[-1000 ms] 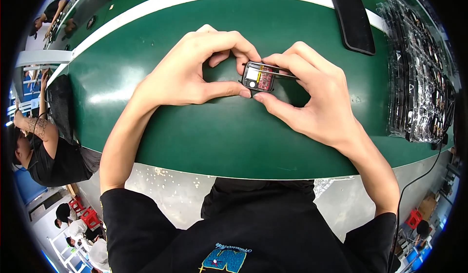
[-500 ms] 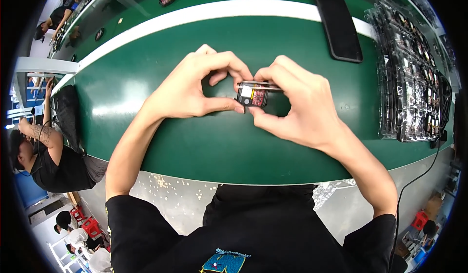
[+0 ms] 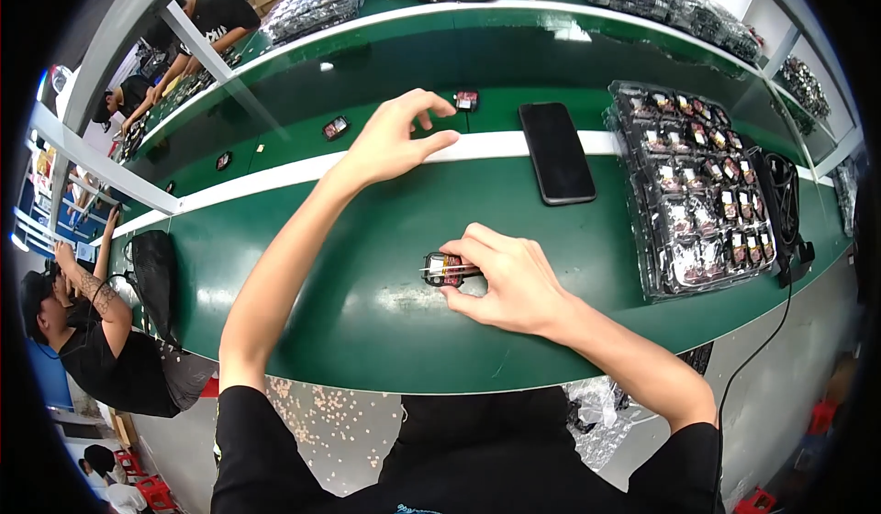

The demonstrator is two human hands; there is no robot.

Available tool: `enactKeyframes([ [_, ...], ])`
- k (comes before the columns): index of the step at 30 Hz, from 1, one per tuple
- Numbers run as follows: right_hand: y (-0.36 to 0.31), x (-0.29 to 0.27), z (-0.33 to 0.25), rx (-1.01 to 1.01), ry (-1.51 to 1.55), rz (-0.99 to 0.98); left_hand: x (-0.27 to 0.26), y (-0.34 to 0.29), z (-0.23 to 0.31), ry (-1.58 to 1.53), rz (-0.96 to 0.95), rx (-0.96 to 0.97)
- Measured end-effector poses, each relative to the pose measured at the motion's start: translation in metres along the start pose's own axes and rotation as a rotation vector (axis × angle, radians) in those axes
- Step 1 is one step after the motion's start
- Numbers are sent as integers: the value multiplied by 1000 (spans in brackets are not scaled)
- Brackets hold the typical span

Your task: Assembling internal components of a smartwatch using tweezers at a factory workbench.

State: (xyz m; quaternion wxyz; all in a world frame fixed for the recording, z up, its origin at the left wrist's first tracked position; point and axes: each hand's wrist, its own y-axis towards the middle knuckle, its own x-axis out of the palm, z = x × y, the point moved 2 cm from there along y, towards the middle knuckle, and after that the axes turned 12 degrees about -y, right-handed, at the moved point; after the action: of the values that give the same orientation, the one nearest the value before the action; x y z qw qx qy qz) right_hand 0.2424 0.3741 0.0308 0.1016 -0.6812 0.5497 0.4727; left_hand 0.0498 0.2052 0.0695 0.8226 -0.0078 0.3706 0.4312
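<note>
My right hand (image 3: 505,280) is closed above the green table, holding a small black electronic device (image 3: 439,277) with a white and red label. A thin metal pair of tweezers (image 3: 468,272) lies across the device, its back end under the same fingers. My left hand (image 3: 401,138) is stretched out over the white rail, thumb and fingers apart, with nothing in it. Just beyond its fingertips, another small black device (image 3: 466,101) with a red label lies on the green strip past the rail.
Right of my hands, a black phone (image 3: 557,154) overlaps the white rail (image 3: 303,174). Stacked clear plastic trays (image 3: 693,193) of small devices stand at the right, beside a black cable (image 3: 780,206). Another device (image 3: 336,128) lies on the far strip. A co-worker (image 3: 110,330) sits at the left.
My left hand has let go of the device and moved up and away, over the rail. My right hand keeps the device and tweezers, now lower in view. The view has tilted up.
</note>
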Motion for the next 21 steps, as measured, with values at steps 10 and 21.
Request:
enactKeyframes([
  [10, 17, -81, -31, 13, -57, 293, 61, 61, -45, 204, 91, 135],
  [21, 238, -295, -127, 12, -398, 513, 36, -50, 2, 30, -54, 142],
])
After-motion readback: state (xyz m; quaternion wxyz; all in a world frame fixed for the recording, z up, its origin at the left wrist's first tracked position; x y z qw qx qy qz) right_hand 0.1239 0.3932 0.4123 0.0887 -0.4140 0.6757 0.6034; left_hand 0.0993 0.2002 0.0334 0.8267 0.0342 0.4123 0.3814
